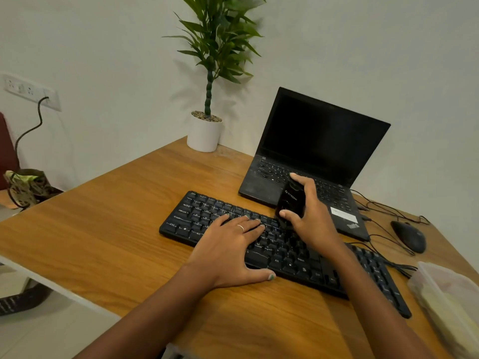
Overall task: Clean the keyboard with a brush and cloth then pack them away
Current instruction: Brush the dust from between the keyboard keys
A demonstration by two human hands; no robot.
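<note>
Keyboard brush (290, 203): rigid, light, probably glossy-slick; right hand (311, 216) grasps its body. Left hand (233, 244) flat, fingers released, steadying keyboard (207, 218).

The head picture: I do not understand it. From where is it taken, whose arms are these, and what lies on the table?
The camera sits on a person's head and looks forward and down, so the two bare arms belong to that person; no machine is here. The left hand lies flat on a black keyboard, steadying it. The right hand holds a black brush over the keys. On the wooden table also stand an open laptop with a dark screen, a potted plant, a black mouse with cables, and a clear plastic box at the right edge. I cannot tell what the box holds.
</note>
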